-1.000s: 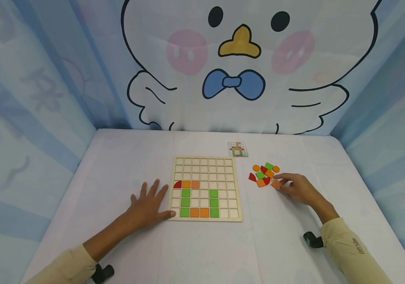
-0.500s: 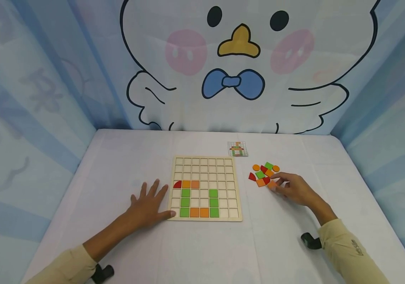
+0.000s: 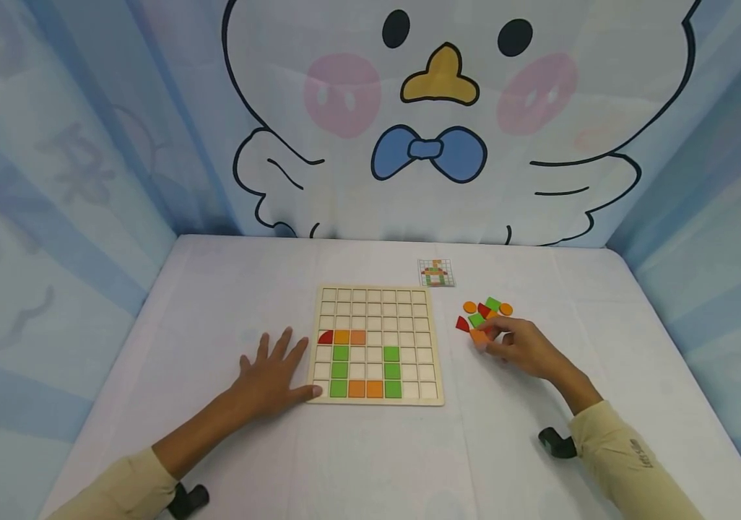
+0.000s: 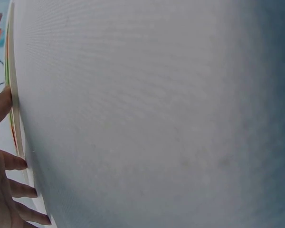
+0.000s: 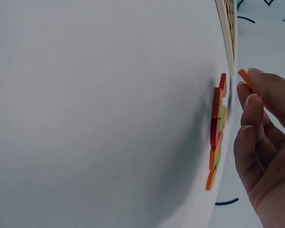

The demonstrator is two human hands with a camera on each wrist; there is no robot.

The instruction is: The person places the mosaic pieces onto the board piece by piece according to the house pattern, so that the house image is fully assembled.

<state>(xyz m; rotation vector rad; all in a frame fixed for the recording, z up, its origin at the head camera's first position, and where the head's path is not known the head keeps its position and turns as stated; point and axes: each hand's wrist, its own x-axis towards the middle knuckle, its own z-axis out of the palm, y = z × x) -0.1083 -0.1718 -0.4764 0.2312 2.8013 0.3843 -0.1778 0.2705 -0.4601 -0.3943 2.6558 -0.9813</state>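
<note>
My left hand point(image 3: 269, 381) lies with spread, straight fingers on the tabletop, its thumb touching the lower left corner of a wooden grid board point(image 3: 436, 347). The board carries green, orange and red tiles in its lower left part. My right hand point(image 3: 526, 350) pinches an orange tile point(image 5: 247, 80) between thumb and index finger, lifted above a loose pile of coloured tiles point(image 3: 477, 320). That pile has red, green and orange pieces, some of them round. From the head, my fingers cover part of the pile.
A small pattern card point(image 3: 436, 273) lies just beyond the board's upper right corner. The white table point(image 3: 234, 282) ends at a printed curtain point(image 3: 435, 206) at the back, with more curtains at both sides.
My right hand has moved left with the orange tile, from the pile's right edge to over its front part. My left hand and the board stay put.
</note>
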